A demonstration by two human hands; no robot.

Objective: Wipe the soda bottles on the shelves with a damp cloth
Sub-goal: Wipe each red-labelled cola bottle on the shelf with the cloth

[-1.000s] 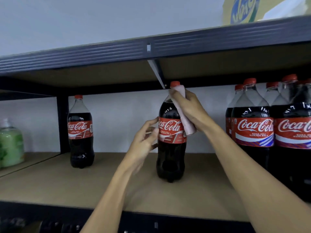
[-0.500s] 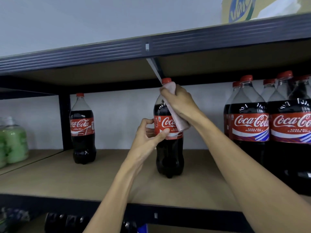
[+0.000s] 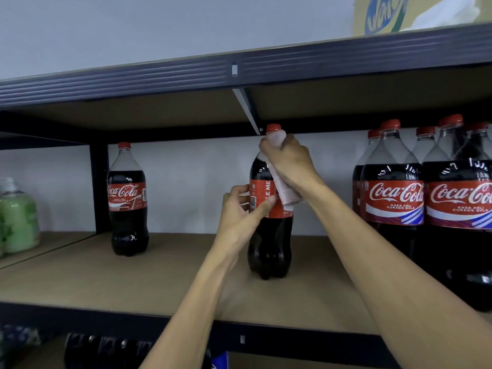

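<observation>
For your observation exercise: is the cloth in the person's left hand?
No, the right hand presses the cloth against the bottle.

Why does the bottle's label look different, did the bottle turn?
Yes. The middle bottle was turned on its spot on the shelf board: its logo faced front before; now the label's side text and barcode do.

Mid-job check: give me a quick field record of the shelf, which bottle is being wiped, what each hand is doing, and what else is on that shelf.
bottle in work: middle cola bottle, upright on the shelf board
right hand: wraps the cloth around the bottle's neck and shoulder, just under the red cap
left hand: fingers on the label, steadying the bottle
label: side panel faces the camera
other bottles: single bottle at left; bottle group at right
far left: green container
</observation>
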